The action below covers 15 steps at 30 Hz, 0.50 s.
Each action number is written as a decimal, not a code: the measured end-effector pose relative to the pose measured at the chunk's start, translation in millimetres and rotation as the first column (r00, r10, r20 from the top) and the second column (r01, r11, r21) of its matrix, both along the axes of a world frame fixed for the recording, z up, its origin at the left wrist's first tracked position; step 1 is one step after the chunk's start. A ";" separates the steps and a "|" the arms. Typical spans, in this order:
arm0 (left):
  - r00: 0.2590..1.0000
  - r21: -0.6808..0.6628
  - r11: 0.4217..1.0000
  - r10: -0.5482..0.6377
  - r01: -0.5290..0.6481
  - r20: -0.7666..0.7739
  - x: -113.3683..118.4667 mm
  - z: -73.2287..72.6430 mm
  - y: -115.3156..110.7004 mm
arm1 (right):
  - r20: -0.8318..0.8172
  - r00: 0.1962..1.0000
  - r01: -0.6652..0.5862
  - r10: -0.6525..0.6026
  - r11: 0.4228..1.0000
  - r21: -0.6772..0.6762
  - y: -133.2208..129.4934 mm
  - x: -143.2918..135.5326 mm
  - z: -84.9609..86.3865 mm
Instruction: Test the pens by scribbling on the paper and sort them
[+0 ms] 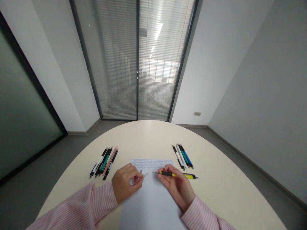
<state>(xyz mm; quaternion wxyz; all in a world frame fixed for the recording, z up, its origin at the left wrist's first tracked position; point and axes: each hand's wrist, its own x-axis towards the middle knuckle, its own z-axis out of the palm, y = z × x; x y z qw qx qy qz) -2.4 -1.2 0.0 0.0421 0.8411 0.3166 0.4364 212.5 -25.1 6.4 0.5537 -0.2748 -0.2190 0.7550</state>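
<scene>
Above a sheet of paper [151, 207], the person's left hand [127, 181] pinches a slender part [146, 174] too small to identify, and the right hand [179, 188] grips a yellow-and-black pen [190, 176] sideways, apparently so their thin ends face each other.

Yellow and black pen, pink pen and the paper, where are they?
Yellow and black pen [190, 176], head view: yellow part of its barrel.
Pink pen [110, 160], head view: middle of its barrel.
Paper [151, 204], head view: lower part.
</scene>
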 end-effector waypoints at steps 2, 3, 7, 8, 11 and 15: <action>0.996 -0.008 0.999 0.045 -0.046 -0.082 -0.7 -6.0 1.8 | -0.005 0.999 0.037 -0.037 0.999 -0.017 1.9 1.2 -0.5; 0.990 -0.017 0.998 0.061 -0.064 -0.126 -1.1 -9.1 2.9 | -0.004 0.999 0.043 -0.043 0.999 -0.022 2.4 1.5 -0.7; 0.962 -0.044 0.990 0.116 -0.131 -0.247 -2.5 -18.3 7.2 | 0.004 0.999 0.035 -0.035 0.999 -0.011 2.4 0.6 -1.9; 0.958 -0.045 0.989 0.122 -0.139 -0.261 -2.5 -19.3 8.2 | 0.006 0.999 0.036 -0.036 0.999 -0.007 2.3 0.1 -2.4; 0.953 -0.044 0.990 0.115 -0.133 -0.281 -1.7 -20.1 9.9 | 0.006 0.999 0.041 -0.041 0.999 0.006 2.2 -0.7 -3.6; 0.950 -0.037 0.992 0.107 -0.123 -0.293 0.4 -19.3 9.9 | 0.018 0.999 0.036 -0.036 0.999 0.013 1.9 -0.6 -3.7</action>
